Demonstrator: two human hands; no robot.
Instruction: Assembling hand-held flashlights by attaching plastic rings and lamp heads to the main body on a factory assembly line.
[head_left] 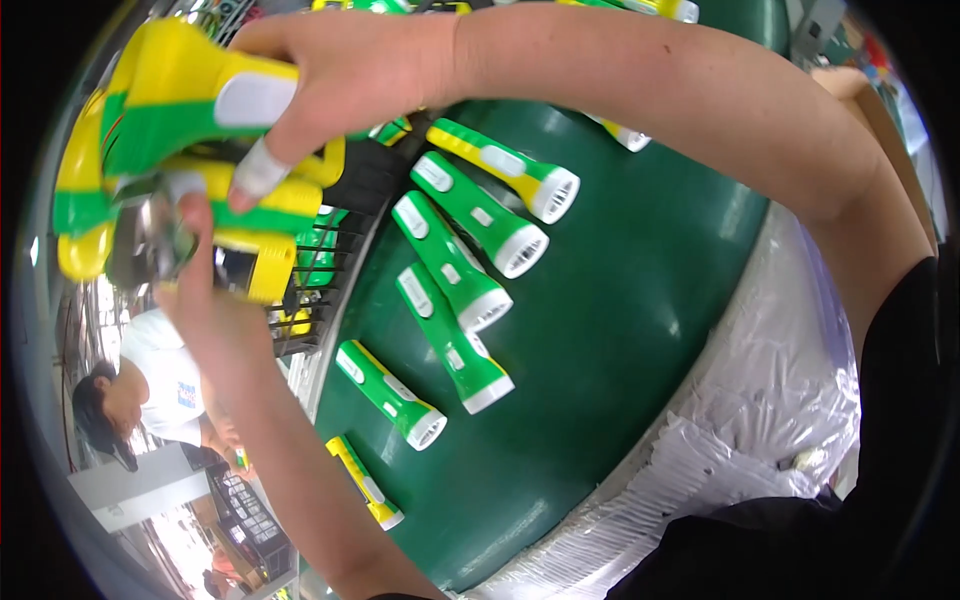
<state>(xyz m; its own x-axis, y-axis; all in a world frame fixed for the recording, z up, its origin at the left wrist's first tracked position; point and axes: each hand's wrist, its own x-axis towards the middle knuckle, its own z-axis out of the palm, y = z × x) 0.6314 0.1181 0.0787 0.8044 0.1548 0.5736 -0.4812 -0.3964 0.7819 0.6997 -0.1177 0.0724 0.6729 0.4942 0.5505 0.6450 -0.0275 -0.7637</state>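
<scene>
At the upper left, my right hand [350, 75] reaches across and grips a large yellow and green flashlight [165, 85] with a pale grey panel on its side. White tape [258, 172] wraps its thumb. Lower down, my left hand [220, 320] is closed on a blurred flashlight with a shiny, reflective head [150, 235]. More yellow and green flashlights [262, 262] crowd around both hands and overlap, so their exact contact is partly hidden. Several green and yellow flashlights with white heads, among them one green flashlight [450, 255], lie in a slanting row to the right.
The flashlights lie on a dark green tabletop [610, 330]. A dark basket [345, 225] with slatted sides holds more flashlights beneath my hands. Clear plastic wrapping [720, 420] covers something along the near right edge. A person in a white shirt [165, 375] is beyond the left side.
</scene>
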